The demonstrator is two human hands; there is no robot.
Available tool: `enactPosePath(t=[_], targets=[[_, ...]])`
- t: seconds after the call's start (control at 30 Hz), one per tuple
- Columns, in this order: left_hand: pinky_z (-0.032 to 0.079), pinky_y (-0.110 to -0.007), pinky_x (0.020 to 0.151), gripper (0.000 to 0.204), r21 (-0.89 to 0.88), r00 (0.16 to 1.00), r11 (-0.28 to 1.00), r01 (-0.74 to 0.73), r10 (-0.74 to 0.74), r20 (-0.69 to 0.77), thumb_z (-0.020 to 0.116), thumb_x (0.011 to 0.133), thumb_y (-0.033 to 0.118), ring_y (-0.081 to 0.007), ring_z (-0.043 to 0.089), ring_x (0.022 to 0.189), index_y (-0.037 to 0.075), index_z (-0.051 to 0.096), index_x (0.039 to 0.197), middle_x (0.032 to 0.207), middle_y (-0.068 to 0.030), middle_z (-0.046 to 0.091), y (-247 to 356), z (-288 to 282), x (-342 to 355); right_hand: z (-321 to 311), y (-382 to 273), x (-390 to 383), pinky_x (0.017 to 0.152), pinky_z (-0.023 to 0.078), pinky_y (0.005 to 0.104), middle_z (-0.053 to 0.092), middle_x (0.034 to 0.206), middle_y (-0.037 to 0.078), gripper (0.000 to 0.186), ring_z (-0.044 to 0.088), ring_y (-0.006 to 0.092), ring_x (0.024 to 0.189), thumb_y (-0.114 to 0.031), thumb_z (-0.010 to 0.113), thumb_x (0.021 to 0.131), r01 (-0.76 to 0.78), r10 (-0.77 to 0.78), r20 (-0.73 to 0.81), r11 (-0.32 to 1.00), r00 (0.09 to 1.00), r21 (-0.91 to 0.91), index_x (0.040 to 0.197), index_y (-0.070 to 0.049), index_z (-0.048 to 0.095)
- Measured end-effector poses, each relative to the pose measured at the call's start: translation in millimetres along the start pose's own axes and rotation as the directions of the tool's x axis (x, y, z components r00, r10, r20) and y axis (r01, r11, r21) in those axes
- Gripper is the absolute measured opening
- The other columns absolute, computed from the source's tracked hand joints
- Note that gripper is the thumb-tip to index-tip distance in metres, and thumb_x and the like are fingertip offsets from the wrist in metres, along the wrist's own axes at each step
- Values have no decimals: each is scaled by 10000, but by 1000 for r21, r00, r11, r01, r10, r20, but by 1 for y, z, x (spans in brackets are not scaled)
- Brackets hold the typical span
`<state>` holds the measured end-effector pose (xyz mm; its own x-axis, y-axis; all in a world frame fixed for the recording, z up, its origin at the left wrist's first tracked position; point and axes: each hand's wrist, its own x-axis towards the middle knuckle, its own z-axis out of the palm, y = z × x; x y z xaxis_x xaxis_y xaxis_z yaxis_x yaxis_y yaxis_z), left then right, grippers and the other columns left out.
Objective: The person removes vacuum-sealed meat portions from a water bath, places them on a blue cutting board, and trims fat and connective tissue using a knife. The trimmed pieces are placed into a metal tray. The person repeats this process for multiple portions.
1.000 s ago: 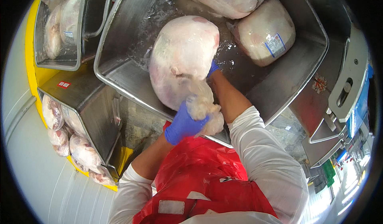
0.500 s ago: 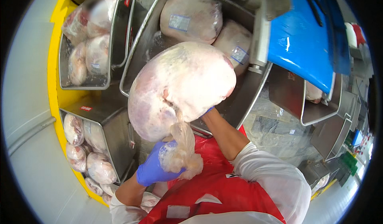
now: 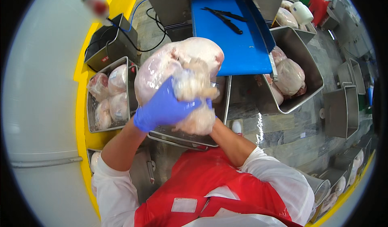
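A large, pale, glossy cut of meat in clear plastic (image 3: 155,75) is in front of me, above a metal bin. My left hand (image 3: 163,107), in a purple-blue glove, is closed around the gathered neck of the plastic bag (image 3: 188,85), which bunches up thickly over the meat. My right hand (image 3: 209,103) reaches up behind the bunched plastic and bears on the same load. Only a bit of its glove shows; most of its fingers are hidden. Just beyond the meat's right side lies the end of a blue work surface (image 3: 238,63).
Two black-handled knives (image 3: 228,21) lie on the blue surface. Under the meat is the metal bin (image 3: 178,139). Another bin (image 3: 301,105) with wrapped meat stands right; a smaller one (image 3: 92,122) stands left. A cable (image 3: 151,49) crosses the floor. A person in red (image 3: 321,6) is far right.
My view has turned toward the blue surface. The bagged meat has come nearer to it, and my left hand with the bunched plastic has risen over the meat.
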<state>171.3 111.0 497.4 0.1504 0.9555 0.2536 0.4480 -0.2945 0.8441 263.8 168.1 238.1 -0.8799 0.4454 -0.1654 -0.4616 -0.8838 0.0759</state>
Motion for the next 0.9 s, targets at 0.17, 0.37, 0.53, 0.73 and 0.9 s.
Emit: enactPosePath(t=[0.17, 0.37, 0.53, 0.73, 0.9], targets=[[554, -348, 944, 454, -226, 914, 915, 334, -373, -159, 751, 911, 131, -189, 676, 1069, 0, 587, 1314, 1209, -94, 674, 11, 18, 64, 47, -26, -23, 1045, 500, 465, 619, 1375, 140, 819, 614, 334, 1205, -774, 428, 952, 308, -319, 108, 685, 942, -660, 1422, -114, 550], [554, -322, 950, 370, 83, 944, 961, 265, -241, -224, 729, 934, 93, -143, 657, 1085, 4, 638, 1282, 1206, -75, 698, 4, 46, 186, 81, -79, -46, 449, 341, 278, 710, 946, 129, 911, 429, 124, 496, -926, 428, 835, -174, 204, -204, 972, 957, 158, 1124, -88, 633], [547, -408, 971, 407, 653, 966, 724, 222, -254, -46, 729, 910, 279, -317, 690, 1108, 4, 688, 1207, 1196, -194, 719, -41, 32, 291, 122, -150, -58, 461, 368, 267, 726, 1063, 213, 1121, 430, 115, 499, -957, 442, 795, -189, 199, -70, 974, 978, 123, 1269, 49, 584], [545, -487, 941, 453, 787, 971, 572, 230, -191, -145, 734, 857, 377, -454, 659, 1088, 10, 726, 1124, 1142, -258, 714, -152, 68, 359, 89, -246, -61, 577, 494, 235, 742, 979, 157, 640, 583, 142, 584, -569, 551, 1023, 19, -116, -228, 922, 967, -388, 1132, 53, 657], [555, -497, 929, 516, 734, 981, 661, 153, -11, -195, 720, 849, 480, -441, 679, 1076, 36, 741, 1109, 1120, -244, 729, -193, 70, 367, 67, -350, -123, 659, 451, 279, 683, 842, 60, 267, 624, 139, 756, -280, 640, 989, 176, -537, -318, 678, 782, -714, 933, -29, 710]])
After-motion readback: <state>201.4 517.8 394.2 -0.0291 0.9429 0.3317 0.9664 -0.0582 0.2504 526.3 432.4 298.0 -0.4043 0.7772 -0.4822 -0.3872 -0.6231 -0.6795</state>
